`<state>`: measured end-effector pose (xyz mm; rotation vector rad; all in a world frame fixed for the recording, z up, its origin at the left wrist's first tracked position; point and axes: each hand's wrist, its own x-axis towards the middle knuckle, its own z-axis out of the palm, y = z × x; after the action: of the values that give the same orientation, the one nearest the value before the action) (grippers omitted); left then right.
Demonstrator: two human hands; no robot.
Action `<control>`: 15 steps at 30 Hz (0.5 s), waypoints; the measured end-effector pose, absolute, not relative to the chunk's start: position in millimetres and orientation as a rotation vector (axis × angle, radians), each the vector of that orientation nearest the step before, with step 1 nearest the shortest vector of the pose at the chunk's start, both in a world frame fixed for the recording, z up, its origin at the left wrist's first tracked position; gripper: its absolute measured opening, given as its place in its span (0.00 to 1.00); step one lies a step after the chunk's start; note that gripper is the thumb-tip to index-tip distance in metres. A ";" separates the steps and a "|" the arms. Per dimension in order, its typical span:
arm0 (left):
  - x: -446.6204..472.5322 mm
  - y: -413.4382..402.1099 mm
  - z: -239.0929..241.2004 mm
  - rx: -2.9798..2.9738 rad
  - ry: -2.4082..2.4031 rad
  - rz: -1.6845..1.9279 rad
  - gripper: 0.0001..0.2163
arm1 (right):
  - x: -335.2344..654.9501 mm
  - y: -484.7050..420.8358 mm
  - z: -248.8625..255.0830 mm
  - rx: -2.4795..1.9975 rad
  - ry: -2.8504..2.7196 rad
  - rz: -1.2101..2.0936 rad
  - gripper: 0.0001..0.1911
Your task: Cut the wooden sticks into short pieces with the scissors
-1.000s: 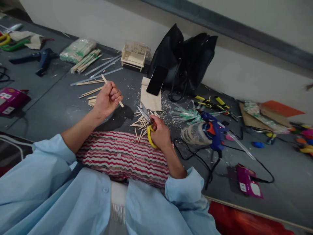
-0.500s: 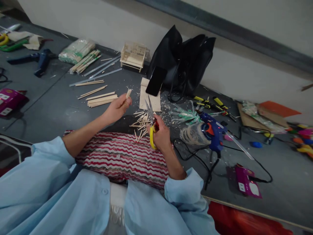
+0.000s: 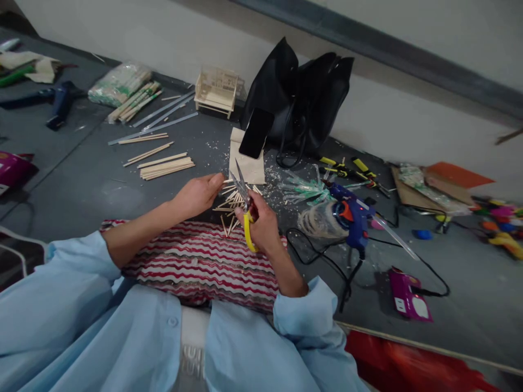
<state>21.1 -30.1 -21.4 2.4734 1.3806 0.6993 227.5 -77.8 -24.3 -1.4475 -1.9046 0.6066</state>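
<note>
My left hand (image 3: 199, 195) is closed in a pinch, palm turned away. A pale wooden stick (image 3: 227, 181) pokes out past its fingertips towards the scissors; how many sticks it holds is hidden. In my right hand (image 3: 265, 224) are yellow-handled scissors (image 3: 241, 188), their blades parted and pointing up and left, tips close to the stick end. Below the blades lies a loose pile of short cut sticks (image 3: 229, 202). Longer sticks (image 3: 167, 167) lie in a row beyond my left hand.
A striped cushion (image 3: 200, 267) lies across my lap. Further back are a phone (image 3: 256, 133), a small wooden model (image 3: 216, 92) and a black bag (image 3: 294, 98). To the right stand a blue glue gun (image 3: 354, 220) with its cable and a purple box (image 3: 408, 294).
My left hand has turned over and lowered, bringing the stick ends towards the scissors blades. The view has shifted slightly; the right hand still holds the scissors with blades apart.
</note>
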 end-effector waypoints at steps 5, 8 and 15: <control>24.5 -33.5 -19.2 2.609 1.428 0.625 0.08 | 227.4 -78.1 -26.6 -1.430 -1.924 0.581 0.25; 26.1 -34.8 -19.8 2.626 1.432 0.619 0.08 | 227.3 -78.8 -27.3 -1.443 -1.929 0.567 0.26; 27.4 -37.5 -19.0 2.630 1.450 0.590 0.08 | 226.6 -79.0 -27.4 -1.441 -1.938 0.551 0.26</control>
<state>27.4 -37.5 -19.0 2.6304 1.4498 0.5904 226.6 -79.0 -27.4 -1.4413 -1.9384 0.5513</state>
